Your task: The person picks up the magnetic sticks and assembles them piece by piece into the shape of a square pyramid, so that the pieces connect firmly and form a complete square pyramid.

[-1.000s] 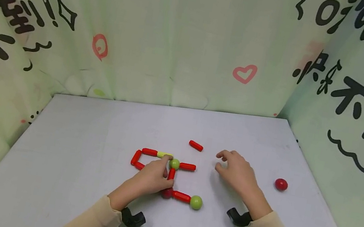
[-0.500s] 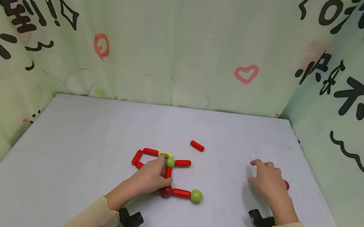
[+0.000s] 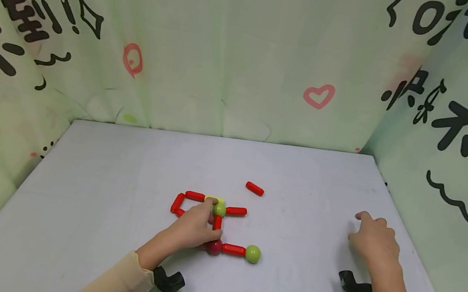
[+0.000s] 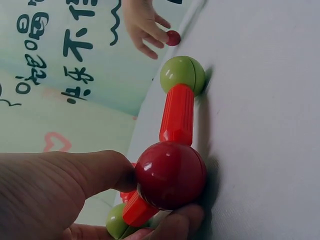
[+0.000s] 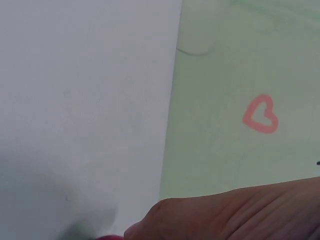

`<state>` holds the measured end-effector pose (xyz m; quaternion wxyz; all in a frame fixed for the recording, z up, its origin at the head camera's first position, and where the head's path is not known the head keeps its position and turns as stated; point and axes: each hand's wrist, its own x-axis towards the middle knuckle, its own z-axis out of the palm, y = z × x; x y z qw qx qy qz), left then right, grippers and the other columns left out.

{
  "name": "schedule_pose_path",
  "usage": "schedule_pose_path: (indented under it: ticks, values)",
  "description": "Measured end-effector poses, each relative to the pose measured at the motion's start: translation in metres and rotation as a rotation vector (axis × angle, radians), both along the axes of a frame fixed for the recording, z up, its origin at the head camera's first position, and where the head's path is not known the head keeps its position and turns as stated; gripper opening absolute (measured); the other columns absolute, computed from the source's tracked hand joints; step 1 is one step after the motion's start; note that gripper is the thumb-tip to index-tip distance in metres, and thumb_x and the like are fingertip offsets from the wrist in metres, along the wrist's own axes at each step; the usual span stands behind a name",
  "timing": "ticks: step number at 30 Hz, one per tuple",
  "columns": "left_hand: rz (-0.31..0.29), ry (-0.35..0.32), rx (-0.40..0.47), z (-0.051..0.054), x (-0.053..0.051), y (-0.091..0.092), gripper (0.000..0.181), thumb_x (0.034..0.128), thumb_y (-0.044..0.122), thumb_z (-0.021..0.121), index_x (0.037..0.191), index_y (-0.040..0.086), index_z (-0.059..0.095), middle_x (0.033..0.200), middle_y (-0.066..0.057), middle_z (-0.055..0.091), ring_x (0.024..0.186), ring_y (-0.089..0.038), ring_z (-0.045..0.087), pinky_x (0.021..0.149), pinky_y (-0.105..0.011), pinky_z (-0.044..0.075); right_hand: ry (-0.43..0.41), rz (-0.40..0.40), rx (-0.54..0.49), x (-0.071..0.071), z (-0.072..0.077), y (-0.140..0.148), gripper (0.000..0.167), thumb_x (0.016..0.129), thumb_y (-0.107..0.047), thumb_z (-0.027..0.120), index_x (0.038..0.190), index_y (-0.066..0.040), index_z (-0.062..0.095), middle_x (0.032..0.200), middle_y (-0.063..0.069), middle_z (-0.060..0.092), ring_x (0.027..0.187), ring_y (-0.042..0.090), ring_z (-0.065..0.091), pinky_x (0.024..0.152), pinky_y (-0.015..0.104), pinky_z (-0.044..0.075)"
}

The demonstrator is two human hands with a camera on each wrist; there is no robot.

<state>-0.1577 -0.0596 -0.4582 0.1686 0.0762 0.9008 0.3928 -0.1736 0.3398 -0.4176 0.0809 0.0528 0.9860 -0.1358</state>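
My left hand (image 3: 187,226) grips a ball-and-stick toy construction (image 3: 233,250) on the table. In the left wrist view its thumb lies against a dark red ball (image 4: 171,175), with fingers underneath. From that ball a ribbed red stick (image 4: 177,114) leads to a green ball (image 4: 183,76). Another green ball (image 3: 219,209) joins a yellow stick and red sticks, partly behind the fingers. At the table's right, my right hand (image 3: 378,244) has its fingers spread at a loose red ball (image 4: 173,38). The head view hides that ball; whether the fingers touch it, I cannot tell.
A loose red stick (image 3: 254,189) lies behind the construction. The white table (image 3: 128,158) is bordered by a pale green curtain (image 3: 184,54) with black writing, at the back and sides.
My right hand has moved rightward from the middle of the table to the loose red ball, now covering it in the head view. The construction shifted slightly under my left hand.
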Motion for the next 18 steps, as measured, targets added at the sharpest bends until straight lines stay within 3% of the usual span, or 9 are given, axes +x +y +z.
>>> schedule_pose_path:
  ticks: [6, 18]
  values:
    - [0.001, 0.004, -0.004, 0.0, 0.0, -0.001, 0.077, 0.0895, 0.018, 0.078, 0.152, 0.0, 0.038, 0.096, -0.007, 0.061, 0.065, -0.016, 0.06, 0.058, -0.028, 0.054, -0.025, 0.064, -0.11, -0.009, -0.004, 0.003, 0.048, 0.088, -0.003, 0.06, 0.132, 0.014, 0.05, 0.102, 0.029, 0.063, 0.089, 0.04, 0.06, 0.076, 0.052, 0.05]
    - [0.003, -0.018, 0.008, -0.001, -0.001, -0.001, 0.077, 0.0899, 0.018, 0.078, 0.153, 0.002, 0.037, 0.095, -0.006, 0.06, 0.065, -0.017, 0.061, 0.058, -0.029, 0.055, -0.058, 0.084, -0.314, -0.019, -0.01, -0.059, 0.04, 0.098, -0.015, 0.064, 0.133, 0.002, 0.057, 0.112, 0.023, 0.07, 0.096, 0.032, 0.066, 0.086, 0.049, 0.053]
